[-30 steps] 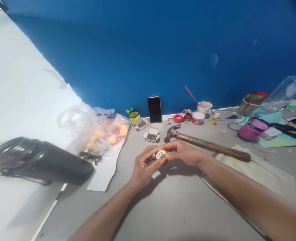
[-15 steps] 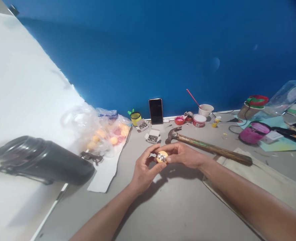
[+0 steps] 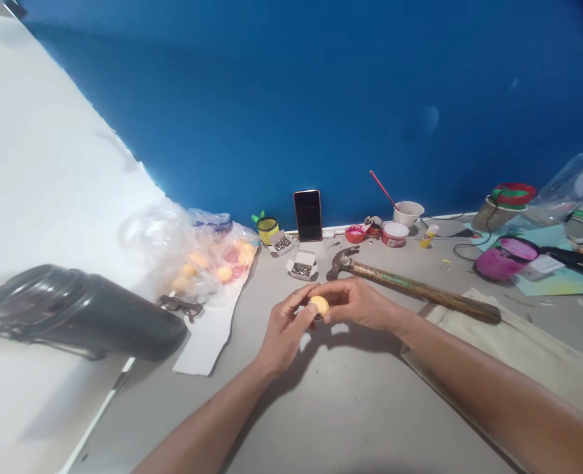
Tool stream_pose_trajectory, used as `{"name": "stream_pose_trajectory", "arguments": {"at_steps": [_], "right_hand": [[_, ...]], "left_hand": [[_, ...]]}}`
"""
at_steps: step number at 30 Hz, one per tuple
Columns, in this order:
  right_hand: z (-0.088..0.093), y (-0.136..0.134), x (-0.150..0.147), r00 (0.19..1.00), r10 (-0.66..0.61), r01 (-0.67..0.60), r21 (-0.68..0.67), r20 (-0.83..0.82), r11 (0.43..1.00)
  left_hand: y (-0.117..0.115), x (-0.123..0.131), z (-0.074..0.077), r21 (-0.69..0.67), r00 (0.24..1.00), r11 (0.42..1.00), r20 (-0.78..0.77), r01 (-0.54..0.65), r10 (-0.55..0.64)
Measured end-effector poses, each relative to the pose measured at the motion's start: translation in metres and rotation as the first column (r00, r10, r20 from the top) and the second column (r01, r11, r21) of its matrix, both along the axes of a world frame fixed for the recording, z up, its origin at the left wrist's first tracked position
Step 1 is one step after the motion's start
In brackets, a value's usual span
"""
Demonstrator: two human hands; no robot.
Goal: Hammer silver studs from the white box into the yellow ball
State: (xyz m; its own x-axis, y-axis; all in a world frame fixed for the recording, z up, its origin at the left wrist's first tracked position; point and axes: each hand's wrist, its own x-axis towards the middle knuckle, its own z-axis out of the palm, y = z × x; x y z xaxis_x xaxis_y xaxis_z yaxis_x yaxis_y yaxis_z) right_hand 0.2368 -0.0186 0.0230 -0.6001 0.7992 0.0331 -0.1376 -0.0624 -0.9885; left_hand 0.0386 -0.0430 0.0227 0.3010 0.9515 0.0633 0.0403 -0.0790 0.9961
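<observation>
yellow ball: it sits in front of me between both my hands, held up over the grey table (image 3: 351,408); the ball (image 3: 320,303) shows me its smooth side, with something dark along the lower edge that i cannot make out.
left hand: my left hand (image 3: 282,329) is curled, thumb and fingers closed around the ball's near left side, so it has a hold.
right hand: my right hand (image 3: 359,304) is bent in a loose pinch, thumb and fingertips against the other side; how hard it presses i cannot tell.
slip: the ball is small, round and looks slick, so uneven pressure from my two thumbs could squirt it out and send it rolling.
little boxes: the nearer box (image 3: 302,268) and the farther box (image 3: 281,244) stand uncovered with shiny metal bits inside, just beyond my fingers; a stray knuckle or a runaway ball could spill them.
pricks: if those bits are sharp, any that scatter could stick me.
hammer: the hammer (image 3: 422,289) lies behind my right hand, its handle end over the pale cloth (image 3: 513,342); my forearm crosses that cloth, and dragging it could shift the handle.
</observation>
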Motion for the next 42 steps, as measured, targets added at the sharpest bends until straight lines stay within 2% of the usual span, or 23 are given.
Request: {"name": "stream_pose_trajectory", "arguments": {"at_steps": [3,8,11,21,30,33,36,39,42], "right_hand": [[-0.001,0.0,-0.002,1.0,-0.008,0.008,0.011,-0.023,1.0],[0.001,0.002,0.0,0.997,0.022,-0.024,-0.032,-0.068,0.999],[-0.001,0.002,0.0,0.998,-0.018,0.015,-0.044,-0.053,0.999],[-0.016,-0.001,-0.011,0.993,-0.116,0.113,0.083,0.032,0.99],[-0.009,-0.003,-0.016,0.961,-0.271,0.273,0.028,-0.05,0.962],[-0.009,-0.005,-0.02,0.942,-0.333,0.335,0.099,-0.044,0.937],[-0.01,-0.008,-0.022,0.916,-0.4,0.383,0.224,0.034,0.896],[-0.011,-0.01,-0.022,0.888,-0.443,0.389,0.314,0.12,0.866],[-0.01,-0.009,-0.021,0.89,-0.434,0.369,0.334,0.143,0.867]], "left_hand": [[0.001,0.0,-0.003,0.015,0.999,0.999,-0.013,-0.033,0.033],[0.003,-0.004,-0.005,0.028,0.996,0.998,0.075,0.049,-0.051],[0.003,-0.003,-0.003,0.025,0.994,0.997,0.085,0.068,-0.07],[-0.002,0.006,0.004,-0.038,0.996,0.999,-0.086,-0.035,0.032],[-0.003,0.005,-0.006,0.0,0.993,0.993,0.007,-0.121,0.121],[-0.004,0.006,-0.003,0.016,0.991,0.991,-0.001,-0.133,0.133],[-0.006,0.008,0.001,0.021,0.992,0.992,-0.013,-0.122,0.122],[-0.005,0.008,0.0,0.037,0.991,0.991,-0.046,-0.127,0.128],[-0.003,0.008,-0.003,0.047,0.988,0.99,-0.075,-0.133,0.137]]}}
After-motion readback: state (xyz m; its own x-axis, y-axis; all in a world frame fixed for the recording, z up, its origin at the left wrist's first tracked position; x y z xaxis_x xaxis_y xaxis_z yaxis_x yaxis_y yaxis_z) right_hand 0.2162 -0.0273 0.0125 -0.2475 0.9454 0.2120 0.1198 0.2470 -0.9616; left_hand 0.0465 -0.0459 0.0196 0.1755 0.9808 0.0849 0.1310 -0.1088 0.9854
